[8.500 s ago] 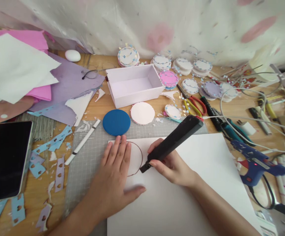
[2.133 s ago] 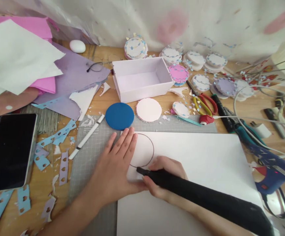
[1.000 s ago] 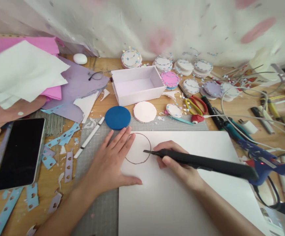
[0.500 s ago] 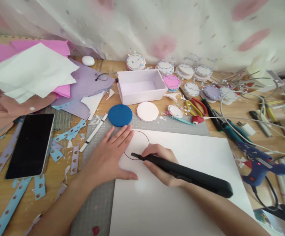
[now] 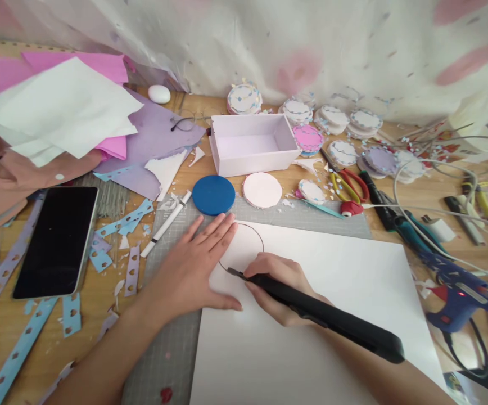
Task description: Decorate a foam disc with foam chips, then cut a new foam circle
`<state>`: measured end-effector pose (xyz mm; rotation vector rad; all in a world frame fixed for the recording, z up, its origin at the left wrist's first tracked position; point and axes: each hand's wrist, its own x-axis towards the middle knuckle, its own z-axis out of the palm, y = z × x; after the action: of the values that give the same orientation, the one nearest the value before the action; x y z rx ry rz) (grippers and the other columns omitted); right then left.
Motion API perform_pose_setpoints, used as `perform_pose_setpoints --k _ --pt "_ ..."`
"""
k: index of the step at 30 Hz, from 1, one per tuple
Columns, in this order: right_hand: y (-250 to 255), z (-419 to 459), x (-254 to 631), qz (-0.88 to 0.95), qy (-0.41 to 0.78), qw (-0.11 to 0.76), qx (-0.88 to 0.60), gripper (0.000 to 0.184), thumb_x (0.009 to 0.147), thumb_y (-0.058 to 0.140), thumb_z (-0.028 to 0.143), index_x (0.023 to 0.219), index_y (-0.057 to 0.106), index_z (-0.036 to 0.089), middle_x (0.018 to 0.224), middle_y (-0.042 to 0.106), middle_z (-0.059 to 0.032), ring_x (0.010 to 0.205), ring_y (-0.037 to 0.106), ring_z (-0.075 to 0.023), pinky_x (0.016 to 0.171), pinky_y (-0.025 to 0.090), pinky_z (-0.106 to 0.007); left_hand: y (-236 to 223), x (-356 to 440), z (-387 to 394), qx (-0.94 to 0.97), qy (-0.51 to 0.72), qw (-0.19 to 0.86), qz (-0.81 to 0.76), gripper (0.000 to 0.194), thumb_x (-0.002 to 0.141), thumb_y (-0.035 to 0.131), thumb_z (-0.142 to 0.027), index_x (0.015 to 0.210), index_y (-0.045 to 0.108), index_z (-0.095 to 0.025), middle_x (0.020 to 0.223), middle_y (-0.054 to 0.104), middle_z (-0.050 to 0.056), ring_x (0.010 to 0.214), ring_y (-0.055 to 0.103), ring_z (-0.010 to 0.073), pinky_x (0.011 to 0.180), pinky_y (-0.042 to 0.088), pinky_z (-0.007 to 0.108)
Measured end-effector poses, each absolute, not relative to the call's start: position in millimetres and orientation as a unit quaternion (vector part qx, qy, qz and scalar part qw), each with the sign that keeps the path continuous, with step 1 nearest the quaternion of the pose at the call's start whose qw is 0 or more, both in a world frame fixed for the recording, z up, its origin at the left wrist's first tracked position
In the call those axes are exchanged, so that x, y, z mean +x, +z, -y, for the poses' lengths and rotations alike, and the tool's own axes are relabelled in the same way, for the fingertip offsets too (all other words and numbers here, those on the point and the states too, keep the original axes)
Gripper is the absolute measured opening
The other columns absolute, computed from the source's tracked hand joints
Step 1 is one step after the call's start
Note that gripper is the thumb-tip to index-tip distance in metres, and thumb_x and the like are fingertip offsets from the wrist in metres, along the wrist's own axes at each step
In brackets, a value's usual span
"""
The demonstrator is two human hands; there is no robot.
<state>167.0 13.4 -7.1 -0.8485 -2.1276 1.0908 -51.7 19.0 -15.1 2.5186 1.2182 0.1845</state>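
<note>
A white board (image 5: 311, 247) lies on the grey cutting mat (image 5: 159, 332), with a thin dark circle line (image 5: 262, 238) on it. My left hand (image 5: 197, 259) is flat over the circle's left side, fingers spread, holding nothing. In my right hand (image 5: 284, 281), the fingers are wrapped round a black utility knife (image 5: 332, 318). Its short blade points left, with its tip at the lower left of the circle line; I cannot tell how deep it goes. Just beyond my left fingertips are a blue disc (image 5: 213, 194) and a pale pink disc (image 5: 262, 190).
A white open box (image 5: 252, 163) stands behind the discs, near several decorated discs. Pliers (image 5: 349, 185), cables and a blue glue gun (image 5: 450, 306) with its red light lit are on the right. A phone (image 5: 58, 242), a white marker (image 5: 166, 225) and cut strips lie left.
The blade has come down and left onto the circle line, and the knife's back end has swung slightly lower. My left hand stays on the board. The view has shifted slightly.
</note>
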Motion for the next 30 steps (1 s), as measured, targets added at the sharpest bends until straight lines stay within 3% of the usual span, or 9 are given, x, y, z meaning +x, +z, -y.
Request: perform_pose_setpoints --k 17,30 --pt "-12.6 -13.3 162.7 0.799 0.425 0.322 -0.279 0.017 0.081 0.054 0.008 0.092 0.053 0.021 0.072 0.056 -0.0007 0.061 0.050 -0.0120 0.056 0.042 -0.023 -15.8 -52.1 -19.4 0.892 0.042 0.142 -0.428 0.118 0.068 0.043 -0.086 0.151 0.018 -0.008 0.161 0.013 0.012 0.149 0.012 0.0251 0.119 -0.003 0.039" --pt "2.3 -34.0 169.9 0.850 0.437 0.183 -0.230 0.016 0.079 0.051 0.005 0.084 0.051 0.021 0.068 0.046 0.0016 0.062 0.043 -0.0131 0.058 0.036 -0.025 -15.2 -50.9 -20.4 0.887 0.052 0.153 -0.433 0.119 0.065 0.050 -0.085 0.151 0.018 -0.009 0.159 0.019 0.015 0.147 0.019 0.0285 0.120 0.003 0.045"
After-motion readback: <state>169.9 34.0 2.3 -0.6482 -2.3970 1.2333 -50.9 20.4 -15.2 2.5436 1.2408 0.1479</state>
